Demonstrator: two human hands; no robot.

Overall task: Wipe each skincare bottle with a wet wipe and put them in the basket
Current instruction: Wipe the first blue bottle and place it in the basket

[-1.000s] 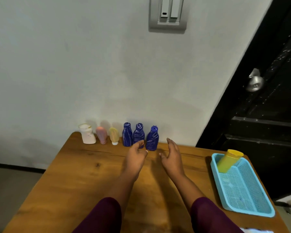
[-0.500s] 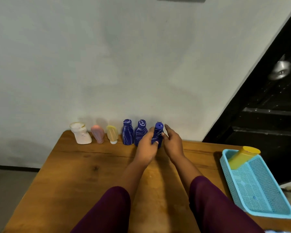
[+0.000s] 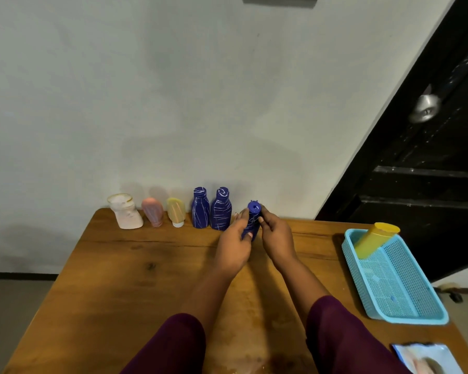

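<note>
A dark blue bottle (image 3: 253,220) is held between both my hands near the back of the wooden table (image 3: 125,279), tilted with its cap toward me. My left hand (image 3: 234,245) grips its left side and my right hand (image 3: 276,236) grips its right side. Two more blue bottles (image 3: 200,209) (image 3: 221,210) stand by the wall, with a yellow tube (image 3: 175,212), a pink tube (image 3: 152,211) and a white bottle (image 3: 125,211) to their left. A yellow bottle (image 3: 373,240) leans in the light blue basket (image 3: 416,314) at the right. No wipe is visible in my hands.
A wet wipe packet (image 3: 427,359) lies at the table's front right corner. A black door with a metal knob (image 3: 426,109) stands to the right behind the basket. The wall runs right behind the row of bottles.
Both hands reached forward and took hold of the rightmost blue bottle. It has since come away from the row toward me and to the right, and tilted.
</note>
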